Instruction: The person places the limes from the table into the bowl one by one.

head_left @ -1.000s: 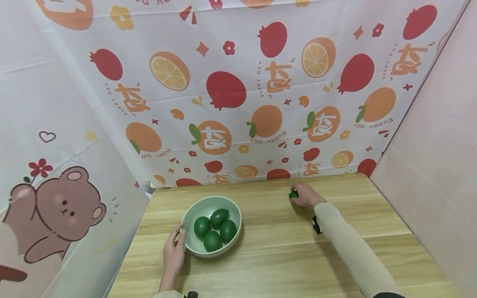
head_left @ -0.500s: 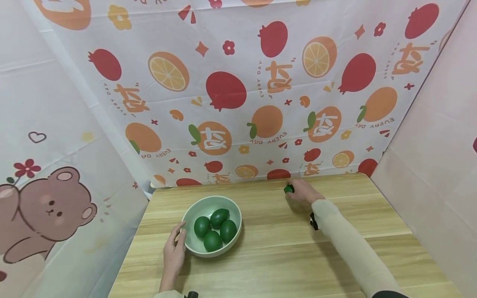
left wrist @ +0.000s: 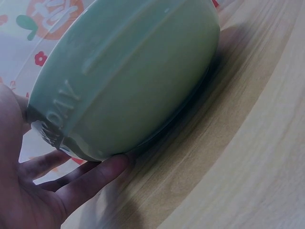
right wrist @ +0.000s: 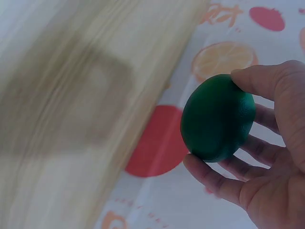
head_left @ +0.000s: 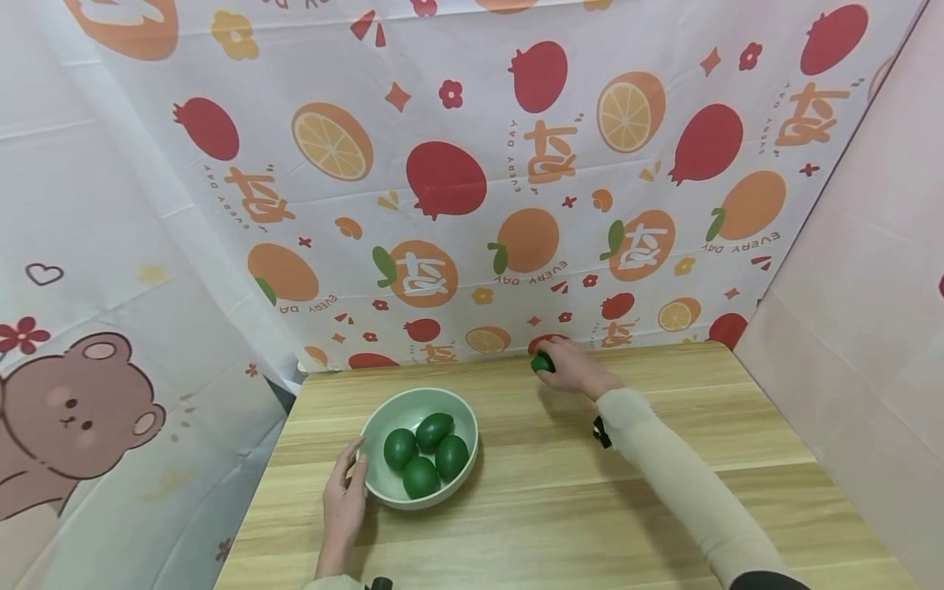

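My right hand (head_left: 571, 365) grips a smooth, dark green avocado (right wrist: 218, 118) between thumb and fingertips, held up over the back of the table. In the right wrist view the table surface lies off to the left of it. My left hand (head_left: 344, 496) rests against the left side of a pale green bowl (head_left: 472, 459). Its fingers (left wrist: 95, 183) touch the lower outside wall in the left wrist view, with the thumb side up near the rim. Inside the bowl lie several more avocados (head_left: 420, 477), close together.
The bowl stands on a wood-grain table (head_left: 560, 508), left of the middle. A fruit-printed cloth (head_left: 472, 270) rises along the table's back edge. Another cloth with a bear (head_left: 81, 410) hangs at the left, and a pale one (head_left: 870, 328) at the right.
My right hand has lifted the avocado and carried it to the left, toward the bowl. The left hand and the bowl have stayed in place.
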The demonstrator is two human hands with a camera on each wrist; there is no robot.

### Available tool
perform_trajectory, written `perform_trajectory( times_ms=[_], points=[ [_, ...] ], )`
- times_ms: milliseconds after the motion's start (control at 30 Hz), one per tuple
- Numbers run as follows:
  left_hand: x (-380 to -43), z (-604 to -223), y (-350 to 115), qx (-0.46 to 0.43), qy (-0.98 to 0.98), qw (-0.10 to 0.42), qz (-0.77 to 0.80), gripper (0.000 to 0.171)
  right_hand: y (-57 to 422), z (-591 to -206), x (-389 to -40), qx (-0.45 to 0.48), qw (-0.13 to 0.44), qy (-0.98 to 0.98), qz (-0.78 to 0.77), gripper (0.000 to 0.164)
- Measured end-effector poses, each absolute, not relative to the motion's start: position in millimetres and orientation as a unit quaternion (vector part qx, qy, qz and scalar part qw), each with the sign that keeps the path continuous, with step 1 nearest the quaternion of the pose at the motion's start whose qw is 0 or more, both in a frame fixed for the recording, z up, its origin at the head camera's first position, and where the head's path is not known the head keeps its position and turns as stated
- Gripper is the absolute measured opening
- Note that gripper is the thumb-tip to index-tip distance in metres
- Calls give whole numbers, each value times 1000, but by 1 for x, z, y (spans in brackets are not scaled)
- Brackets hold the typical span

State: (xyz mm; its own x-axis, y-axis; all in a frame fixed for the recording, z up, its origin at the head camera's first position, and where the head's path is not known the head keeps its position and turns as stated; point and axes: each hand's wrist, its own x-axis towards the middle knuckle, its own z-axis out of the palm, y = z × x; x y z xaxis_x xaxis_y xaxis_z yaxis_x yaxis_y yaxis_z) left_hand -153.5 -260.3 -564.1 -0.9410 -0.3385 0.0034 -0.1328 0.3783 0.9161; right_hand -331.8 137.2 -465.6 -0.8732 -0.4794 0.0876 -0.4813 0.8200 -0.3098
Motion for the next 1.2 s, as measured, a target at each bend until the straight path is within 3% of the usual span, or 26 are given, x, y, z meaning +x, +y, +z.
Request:
perform_trajectory(
  times_ms=[233,467,800,1200],
  points=[
    [-151,-565,-260,147,-823,93,-541,49,105,-451,-323,290,11,-942,169,46],
    [-151,-565,-260,145,-826,95,-537,48,69,-437,-311,327,8,-928,178,43],
    [-151,-563,-259,143,-815,86,-555,50,21,-442,-304,375,23,-913,156,45],
    [-152,-563,-261,146,-819,89,-548,49,-37,-454,-292,391,-22,-910,136,45]
  ],
)
